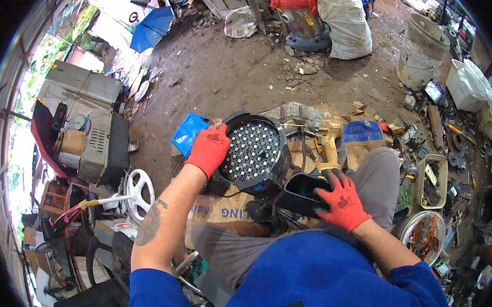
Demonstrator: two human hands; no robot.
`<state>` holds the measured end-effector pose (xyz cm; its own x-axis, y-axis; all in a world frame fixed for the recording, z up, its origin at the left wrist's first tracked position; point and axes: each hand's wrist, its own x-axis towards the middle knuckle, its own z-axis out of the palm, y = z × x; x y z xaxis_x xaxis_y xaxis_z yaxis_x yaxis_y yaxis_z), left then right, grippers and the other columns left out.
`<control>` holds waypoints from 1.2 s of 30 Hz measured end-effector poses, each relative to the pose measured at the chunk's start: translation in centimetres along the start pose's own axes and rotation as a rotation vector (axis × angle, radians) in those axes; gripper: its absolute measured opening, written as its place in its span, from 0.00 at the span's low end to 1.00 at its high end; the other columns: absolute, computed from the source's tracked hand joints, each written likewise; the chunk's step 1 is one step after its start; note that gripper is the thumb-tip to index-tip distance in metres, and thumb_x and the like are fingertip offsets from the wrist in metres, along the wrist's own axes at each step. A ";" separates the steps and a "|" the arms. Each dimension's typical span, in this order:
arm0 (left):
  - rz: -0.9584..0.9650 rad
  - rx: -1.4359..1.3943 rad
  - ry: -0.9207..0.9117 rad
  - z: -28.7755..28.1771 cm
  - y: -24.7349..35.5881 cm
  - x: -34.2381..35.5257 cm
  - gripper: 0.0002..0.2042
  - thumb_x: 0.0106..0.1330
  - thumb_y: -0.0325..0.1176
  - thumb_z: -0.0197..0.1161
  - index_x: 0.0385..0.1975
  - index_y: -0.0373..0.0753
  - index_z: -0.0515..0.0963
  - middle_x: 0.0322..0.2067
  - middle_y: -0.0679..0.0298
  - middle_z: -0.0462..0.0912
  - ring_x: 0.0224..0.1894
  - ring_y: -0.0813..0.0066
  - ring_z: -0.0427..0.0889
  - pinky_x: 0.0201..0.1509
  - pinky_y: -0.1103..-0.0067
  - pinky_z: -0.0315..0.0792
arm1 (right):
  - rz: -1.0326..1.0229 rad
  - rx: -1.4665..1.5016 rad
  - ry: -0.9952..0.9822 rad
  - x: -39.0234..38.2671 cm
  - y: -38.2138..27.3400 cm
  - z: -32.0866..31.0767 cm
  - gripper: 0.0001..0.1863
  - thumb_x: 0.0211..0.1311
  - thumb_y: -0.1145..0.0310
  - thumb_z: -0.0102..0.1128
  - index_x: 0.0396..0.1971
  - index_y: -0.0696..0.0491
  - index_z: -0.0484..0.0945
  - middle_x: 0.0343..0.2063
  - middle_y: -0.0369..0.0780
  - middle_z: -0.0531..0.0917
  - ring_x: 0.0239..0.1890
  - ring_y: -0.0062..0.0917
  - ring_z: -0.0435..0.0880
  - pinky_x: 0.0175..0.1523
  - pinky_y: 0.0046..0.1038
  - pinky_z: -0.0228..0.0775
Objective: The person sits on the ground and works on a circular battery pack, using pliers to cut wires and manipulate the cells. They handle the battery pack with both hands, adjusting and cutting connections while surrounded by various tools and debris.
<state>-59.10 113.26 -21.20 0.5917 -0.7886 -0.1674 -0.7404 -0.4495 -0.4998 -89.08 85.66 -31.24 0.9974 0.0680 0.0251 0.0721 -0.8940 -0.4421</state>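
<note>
A round black LED light [253, 150] with many small lenses in its face sits before me on flattened cardboard. At its left rim is my left hand [210, 147] in a red glove, fingers closed on the edge, a bare fingertip showing. A blue plastic dish [187, 133] is just beyond that hand. My right hand [342, 203], also gloved in red, has its fingers spread over the side of a black open-topped housing [302, 193]. A yellow cordless drill [331, 142] lies beyond the right hand, its long bit pointing at the light.
Printed cardboard [220, 208] lies under the work. To the right are a tray of small parts [433, 179], a clear tub of rusty pieces [424, 237] and scattered scrap. A white steering-wheel-like ring [141, 195] stands left. Farther off are a white bucket [424, 49] and a sack [347, 24].
</note>
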 end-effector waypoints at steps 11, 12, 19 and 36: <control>0.032 -0.862 0.208 -4.1 3.4 -0.2 0.25 0.57 0.37 0.71 0.56 0.41 0.78 0.53 0.50 0.81 0.57 0.48 0.79 0.59 0.63 0.75 | 0.063 0.050 -0.161 0.5 -0.1 0.0 0.31 0.49 0.50 0.73 0.56 0.42 0.82 0.68 0.58 0.65 0.70 0.55 0.63 0.74 0.54 0.53; 0.031 -0.864 0.139 -5.3 4.4 -0.3 0.25 0.57 0.35 0.71 0.57 0.42 0.77 0.52 0.50 0.81 0.56 0.48 0.80 0.58 0.62 0.76 | 0.066 0.043 -0.169 0.5 -0.1 0.0 0.31 0.49 0.50 0.73 0.56 0.42 0.82 0.68 0.58 0.65 0.70 0.55 0.63 0.74 0.53 0.53; 0.053 -0.823 0.075 -3.5 5.2 0.4 0.28 0.59 0.41 0.71 0.61 0.44 0.77 0.58 0.50 0.80 0.58 0.50 0.80 0.62 0.64 0.75 | 0.077 0.063 -0.113 0.7 -0.1 0.4 0.24 0.48 0.53 0.75 0.48 0.41 0.85 0.65 0.58 0.69 0.67 0.56 0.66 0.70 0.54 0.58; -0.110 -0.924 0.546 -5.2 18.1 -16.5 0.26 0.55 0.45 0.68 0.56 0.46 0.78 0.63 0.53 0.73 0.62 0.49 0.73 0.65 0.53 0.66 | -0.385 -0.100 -0.127 1.4 -7.5 -3.8 0.26 0.36 0.63 0.79 0.41 0.49 0.83 0.60 0.53 0.72 0.63 0.56 0.69 0.66 0.54 0.63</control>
<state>-83.95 115.91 -23.07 0.6170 -0.7022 0.3551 -0.7812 -0.4921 0.3842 -88.23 90.77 -24.50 0.8890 0.4542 0.0582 0.4463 -0.8308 -0.3325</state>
